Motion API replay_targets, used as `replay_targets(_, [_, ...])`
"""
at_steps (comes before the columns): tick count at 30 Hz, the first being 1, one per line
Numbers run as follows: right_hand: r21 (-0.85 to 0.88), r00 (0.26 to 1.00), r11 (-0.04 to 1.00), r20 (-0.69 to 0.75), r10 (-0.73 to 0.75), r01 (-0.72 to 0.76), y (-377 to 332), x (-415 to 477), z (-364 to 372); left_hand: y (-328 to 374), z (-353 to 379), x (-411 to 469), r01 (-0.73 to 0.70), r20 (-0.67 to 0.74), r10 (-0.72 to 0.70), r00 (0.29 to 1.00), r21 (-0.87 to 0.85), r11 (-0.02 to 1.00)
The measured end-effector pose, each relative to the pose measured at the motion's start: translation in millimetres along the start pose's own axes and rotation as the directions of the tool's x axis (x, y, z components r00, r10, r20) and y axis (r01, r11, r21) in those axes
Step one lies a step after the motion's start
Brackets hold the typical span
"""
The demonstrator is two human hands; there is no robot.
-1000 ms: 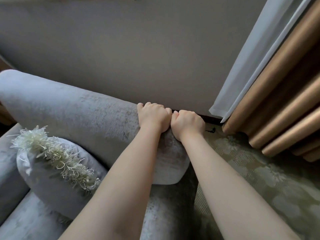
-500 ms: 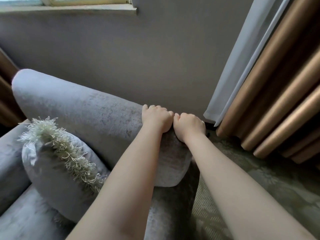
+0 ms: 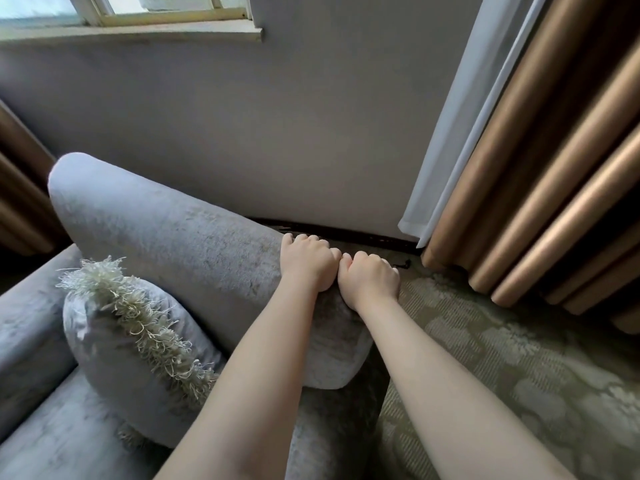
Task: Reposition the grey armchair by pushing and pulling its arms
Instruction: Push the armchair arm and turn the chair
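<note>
The grey armchair (image 3: 166,237) fills the lower left, its padded arm running from upper left down to the centre. My left hand (image 3: 306,263) grips the top of that arm with fingers curled over its far side. Right beside it, touching it, my right hand (image 3: 369,280) grips the arm's outer edge near its front end. Both forearms reach in from the bottom. The fingertips are hidden behind the arm.
A grey cushion (image 3: 114,355) with a cream fringe lies on the seat. The grey wall (image 3: 277,133) stands just behind the chair, with a window sill (image 3: 138,36) above. White and tan curtains (image 3: 519,168) hang at right over patterned carpet (image 3: 502,375).
The armchair arm has drawn away from the wall, opening a dark gap along the skirting. The view has tilted up and the window sill has come into sight. Both hands keep their grip.
</note>
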State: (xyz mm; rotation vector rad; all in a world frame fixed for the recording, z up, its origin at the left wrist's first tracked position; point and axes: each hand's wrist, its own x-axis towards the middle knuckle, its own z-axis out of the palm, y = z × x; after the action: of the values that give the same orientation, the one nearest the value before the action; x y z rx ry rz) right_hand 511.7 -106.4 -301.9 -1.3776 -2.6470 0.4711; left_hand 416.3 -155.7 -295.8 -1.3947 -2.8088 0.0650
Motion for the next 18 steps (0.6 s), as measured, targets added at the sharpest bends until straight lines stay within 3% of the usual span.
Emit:
replay_targets(8, [0.029, 0.999, 0.999, -0.026, -0.022, 0.023, 3.8, 14.3, 11.0, 5.1, 15.1, 13.5, 0.141, -0.172, -0.158, 0.972, -0.109, 0.984])
replay_targets(18, [0.028, 0.995, 0.999, -0.089, -0.038, 0.041, 6.9, 18.7, 16.0, 6.7, 17.6, 16.6, 0.132, -0.188, -0.159, 0.969, -0.147, 0.980])
